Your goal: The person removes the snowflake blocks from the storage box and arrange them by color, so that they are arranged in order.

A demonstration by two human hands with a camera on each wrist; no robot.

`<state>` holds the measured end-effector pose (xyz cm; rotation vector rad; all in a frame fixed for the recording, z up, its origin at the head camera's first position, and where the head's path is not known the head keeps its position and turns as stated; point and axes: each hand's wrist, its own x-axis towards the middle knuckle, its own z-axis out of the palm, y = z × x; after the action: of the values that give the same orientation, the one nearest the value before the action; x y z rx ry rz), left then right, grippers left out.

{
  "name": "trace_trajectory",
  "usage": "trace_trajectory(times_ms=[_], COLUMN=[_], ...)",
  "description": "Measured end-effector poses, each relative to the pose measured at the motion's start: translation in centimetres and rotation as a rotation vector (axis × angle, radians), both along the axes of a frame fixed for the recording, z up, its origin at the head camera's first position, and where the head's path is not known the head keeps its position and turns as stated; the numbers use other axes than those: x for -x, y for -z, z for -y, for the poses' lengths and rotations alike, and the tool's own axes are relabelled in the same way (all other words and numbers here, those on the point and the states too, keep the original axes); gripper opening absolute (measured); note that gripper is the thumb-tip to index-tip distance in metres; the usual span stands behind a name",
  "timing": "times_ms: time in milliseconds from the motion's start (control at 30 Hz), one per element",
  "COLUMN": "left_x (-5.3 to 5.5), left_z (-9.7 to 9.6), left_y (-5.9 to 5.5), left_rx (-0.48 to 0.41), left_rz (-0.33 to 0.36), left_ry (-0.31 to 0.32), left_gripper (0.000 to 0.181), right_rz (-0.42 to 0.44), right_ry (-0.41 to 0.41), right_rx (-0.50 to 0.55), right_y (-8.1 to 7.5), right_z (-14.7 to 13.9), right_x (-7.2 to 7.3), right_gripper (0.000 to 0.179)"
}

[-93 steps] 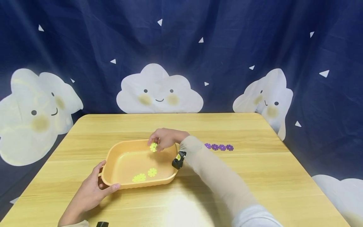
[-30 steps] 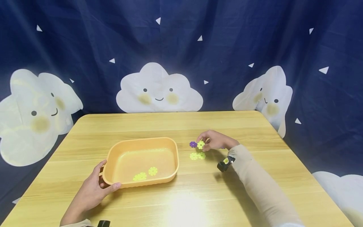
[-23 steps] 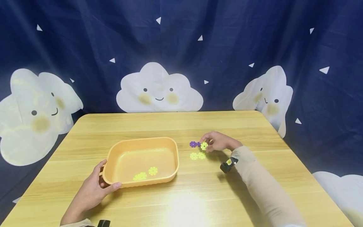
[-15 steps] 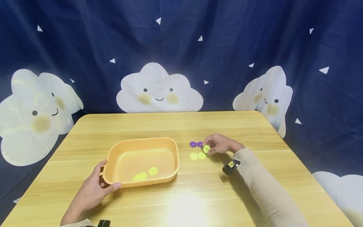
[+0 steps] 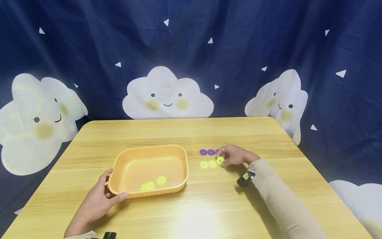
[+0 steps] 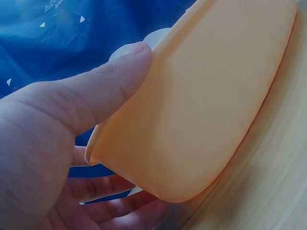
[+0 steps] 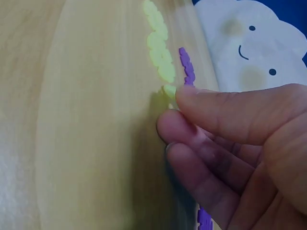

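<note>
My left hand (image 5: 96,199) grips the left end of an orange plastic tray (image 5: 128,167), thumb on the near rim and fingers behind the end. Inside the tray lie several yellow flower-shaped discs (image 5: 161,180). My right hand (image 5: 235,155) pinches another yellow flower disc (image 5: 220,160) between thumb and fingertips, at the right end of a short row of yellow flower discs (image 5: 208,164) on the table. Just beyond runs a row of purple flower discs (image 5: 207,152), its right part hidden behind the hand. In the right wrist view, the pinched disc (image 7: 169,91) shows mostly edge-on, close over the wood.
The wooden table (image 5: 149,215) has rounded far corners. Behind it hangs a dark blue cloth (image 5: 191,39) with smiling clouds and small white triangles. A black wrist camera (image 5: 246,179) sits on the right sleeve.
My right hand has carried the yellow disc from the tray rightward past the purple row, then down toward the right end of the yellow row. The left hand and tray have stayed in place.
</note>
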<state>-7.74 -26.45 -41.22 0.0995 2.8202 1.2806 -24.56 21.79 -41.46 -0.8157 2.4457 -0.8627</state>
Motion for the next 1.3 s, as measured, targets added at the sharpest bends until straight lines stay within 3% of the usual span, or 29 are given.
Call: trace_trajectory(times_ms=[300, 633, 867, 1300], left_x=[-0.1, -0.1, 0.0, 0.0], left_z=[0.1, 0.1, 0.2, 0.2], left_y=[0.1, 0.1, 0.1, 0.0], left_rx=[-0.035, -0.008, -0.009, -0.03], left_rz=[0.012, -0.002, 0.006, 0.022], left_ry=[0.008, 0.006, 0.009, -0.001], left_gripper=[0.101, 0.099, 0.1, 0.103], right_rz=[-0.009, 0.015, -0.059, -0.058], right_ry=[-0.032, -0.034, -0.101, -0.113], right_rx=[-0.033, -0.034, 0.022, 0.036], right_y=[0.4, -0.1, -1.5, -4.6], right_z=[0.0, 0.1, 1.3, 5.8], right_x=[-0.2, -0.2, 0.5, 1.2], right_gripper=[0.028, 0.032, 0.028, 0.03])
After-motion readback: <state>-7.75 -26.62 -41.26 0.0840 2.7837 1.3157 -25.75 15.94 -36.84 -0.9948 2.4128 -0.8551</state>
